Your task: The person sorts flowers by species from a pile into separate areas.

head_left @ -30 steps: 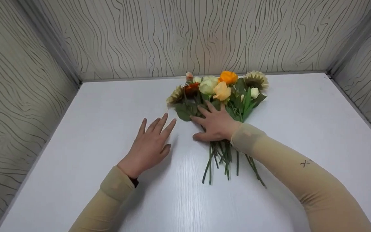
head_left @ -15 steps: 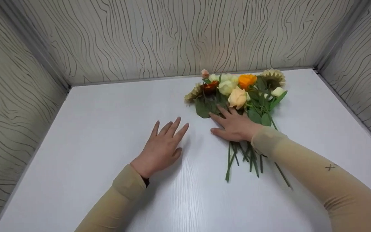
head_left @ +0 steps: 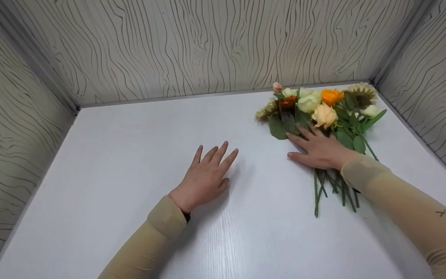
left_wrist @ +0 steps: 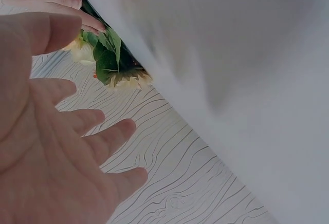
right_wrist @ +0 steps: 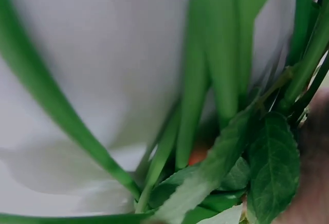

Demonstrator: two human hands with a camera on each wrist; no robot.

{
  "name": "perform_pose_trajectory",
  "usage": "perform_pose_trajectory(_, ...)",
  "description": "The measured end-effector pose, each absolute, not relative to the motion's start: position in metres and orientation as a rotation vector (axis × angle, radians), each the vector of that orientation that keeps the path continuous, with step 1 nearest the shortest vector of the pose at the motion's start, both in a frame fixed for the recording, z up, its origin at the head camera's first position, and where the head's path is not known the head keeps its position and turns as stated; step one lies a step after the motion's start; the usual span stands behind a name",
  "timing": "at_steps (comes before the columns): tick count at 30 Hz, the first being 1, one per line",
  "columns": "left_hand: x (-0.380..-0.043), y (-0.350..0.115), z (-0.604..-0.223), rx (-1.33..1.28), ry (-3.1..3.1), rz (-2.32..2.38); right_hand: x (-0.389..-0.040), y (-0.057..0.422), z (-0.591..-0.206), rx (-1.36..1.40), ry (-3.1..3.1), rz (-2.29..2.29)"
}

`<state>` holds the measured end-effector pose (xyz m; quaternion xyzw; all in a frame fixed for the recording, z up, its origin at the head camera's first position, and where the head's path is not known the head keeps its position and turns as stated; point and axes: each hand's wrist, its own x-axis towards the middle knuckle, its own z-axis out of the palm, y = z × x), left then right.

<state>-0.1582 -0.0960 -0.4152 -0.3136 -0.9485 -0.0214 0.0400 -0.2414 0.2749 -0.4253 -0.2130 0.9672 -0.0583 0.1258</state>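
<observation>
A bunch of flowers lies on the white table with its blooms toward the back: an orange flower [head_left: 331,97], a peach rose [head_left: 325,115], pale green-white blooms [head_left: 309,104] and a sunflower-like bloom [head_left: 362,95]. Across its leaves and stems rests my right hand [head_left: 319,150], palm down with fingers spread. Green stems [head_left: 318,193] stick out toward the front from under that hand; in the right wrist view stems [right_wrist: 216,54] and leaves [right_wrist: 275,157] fill the picture close up. My left hand [head_left: 204,176], fingers spread, is held over the table, left of the flowers, touching none of them.
The white table [head_left: 138,147] meets a wall panel [head_left: 192,50] with a wood-line pattern at the back. More patterned panels stand at the left [head_left: 6,128] and right [head_left: 432,77], joined by grey corner posts.
My right hand has moved to the right, and the bunch of flowers has slid along with it toward the right back corner. The left hand keeps its spread pose; the head view has shifted.
</observation>
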Motion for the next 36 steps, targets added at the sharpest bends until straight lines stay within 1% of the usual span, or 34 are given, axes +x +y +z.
perform_pose_trajectory(7, -0.162, -0.092, -0.419, -0.977, -2.900, -0.061, -0.244, 0.305, -0.427, -0.585, 2.855, -0.149)
perform_pose_trajectory(16, -0.164, -0.088, -0.423, -0.974, -2.884, -0.034, -0.247, 0.307, -0.419, -0.600, 2.851, -0.138)
perform_pose_trajectory(19, -0.165, -0.090, -0.425, -0.963, -2.890, -0.057, -0.238, 0.303, -0.410, -0.623, 2.860, -0.182)
perform_pose_trajectory(24, -0.164, -0.094, -0.426, -0.949, -2.893, -0.089, -0.212, 0.307, -0.387, -0.613, 2.961, -0.387)
perform_pose_trajectory(26, -0.164, -0.095, -0.425, -0.941, -2.880, -0.090, -0.202, 0.317, -0.376, -0.537, 3.019, -0.498)
perform_pose_trajectory(30, -0.167, -0.098, -0.424, -0.919, -2.860, -0.104, -0.188, 0.357, -0.360, -0.235, 3.091, -0.662)
perform_pose_trajectory(33, -0.170, -0.101, -0.423, -0.900, -2.883, -0.126, -0.181, 0.389, -0.361, -0.066, 3.061, -0.675)
perform_pose_trajectory(36, -0.172, -0.103, -0.422, -0.855, -2.928, -0.149, -0.174, 0.413, -0.369, -0.010, 2.963, -0.652)
